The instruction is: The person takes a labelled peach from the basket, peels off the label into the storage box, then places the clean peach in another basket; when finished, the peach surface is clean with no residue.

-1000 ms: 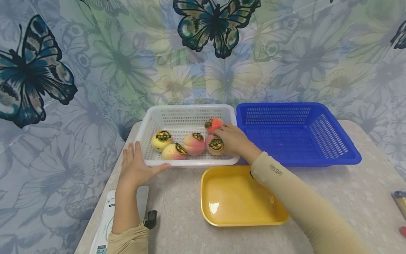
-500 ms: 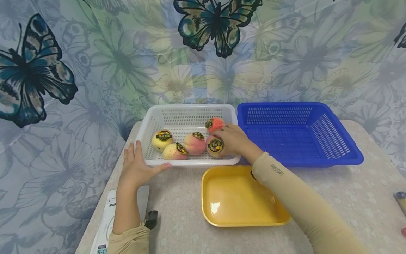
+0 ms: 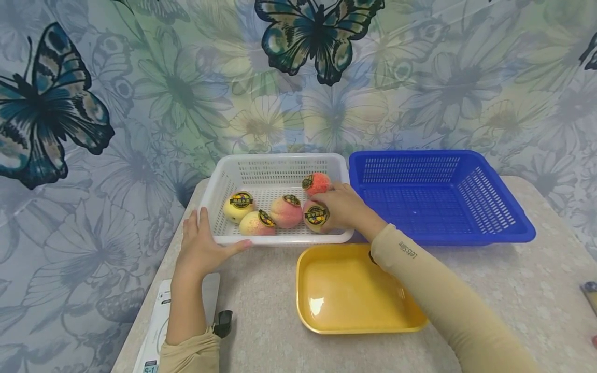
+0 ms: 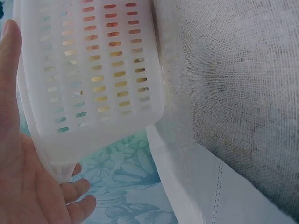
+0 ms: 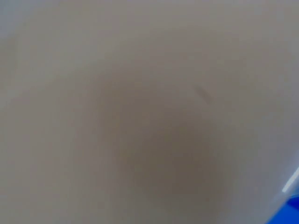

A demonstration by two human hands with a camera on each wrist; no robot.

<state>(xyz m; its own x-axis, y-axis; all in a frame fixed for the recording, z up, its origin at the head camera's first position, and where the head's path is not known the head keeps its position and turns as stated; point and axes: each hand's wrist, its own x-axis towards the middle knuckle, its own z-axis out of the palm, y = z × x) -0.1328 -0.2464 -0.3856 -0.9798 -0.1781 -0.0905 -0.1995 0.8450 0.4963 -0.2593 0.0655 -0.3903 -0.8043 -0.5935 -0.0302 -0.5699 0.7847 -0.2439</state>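
Note:
Several peaches with dark labels lie in a white basket (image 3: 280, 239). At its right end, my right hand (image 3: 346, 208) curls round a pink peach (image 3: 315, 216); its palm side is hidden. A redder peach (image 3: 317, 183) lies just behind those fingers. Left of the held one sit a pink peach (image 3: 285, 211), a speckled peach (image 3: 254, 225) and a yellow peach (image 3: 238, 206). My left hand (image 3: 200, 246) rests at the basket's front left corner, fingers extended and thumb along the front rim. In the left wrist view its fingers (image 4: 80, 207) show around the corner of the basket (image 4: 100, 79).
A blue basket (image 3: 466, 241) adjoins the white one on the right. In front stands a yellow tray (image 3: 359, 290), partly under my right forearm. A white package (image 3: 156, 331) and a black object (image 3: 224, 324) lie near my left forearm. The right wrist view is mostly a beige blur.
The held peach has turned slightly under my right fingers, so its label faces a little differently. My left hand stays at the basket corner.

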